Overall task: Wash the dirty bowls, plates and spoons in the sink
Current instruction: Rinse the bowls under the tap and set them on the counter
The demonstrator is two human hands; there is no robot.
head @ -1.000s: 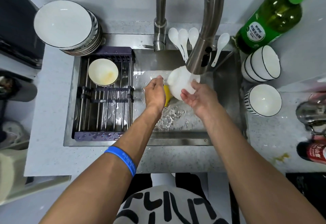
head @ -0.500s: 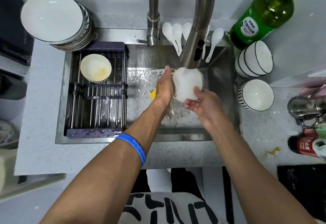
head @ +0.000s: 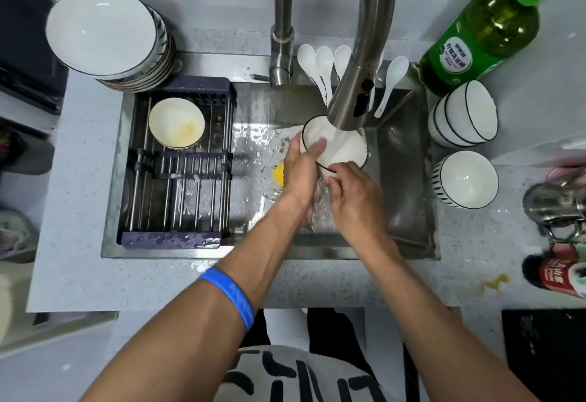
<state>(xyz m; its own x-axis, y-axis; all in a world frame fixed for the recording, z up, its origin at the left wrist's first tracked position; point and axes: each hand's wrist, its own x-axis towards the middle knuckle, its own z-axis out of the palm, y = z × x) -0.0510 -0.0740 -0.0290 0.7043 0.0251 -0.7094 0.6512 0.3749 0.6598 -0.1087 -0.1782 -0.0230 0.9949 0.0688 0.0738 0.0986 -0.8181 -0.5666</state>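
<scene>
Under the running faucet (head: 358, 84) I hold a white bowl with a dark rim (head: 344, 148), its mouth turned up towards me, over the steel sink (head: 402, 179). My left hand (head: 301, 173) grips the bowl's left rim, fingers reaching inside. My right hand (head: 352, 202) grips its near rim from below. Water fills the bowl and spills down between my hands. A yellow sponge (head: 278, 174) peeks out left of my left hand. A dirty bowl with yellow stains (head: 176, 122) sits on the drying rack (head: 177, 192).
A stack of plates (head: 104, 34) stands at the back left. Several white spoons (head: 323, 65) lie behind the sink. Bowls (head: 463, 113) (head: 464, 179) sit on the right counter by a green detergent bottle (head: 478, 34). A metal kettle (head: 555, 205) and a red bottle (head: 555, 271) stand at the far right.
The bowl has been turned from bottom-up to mouth-up under the stream. My left hand moved onto its rim with fingers inside; my right hand shifted to the near rim.
</scene>
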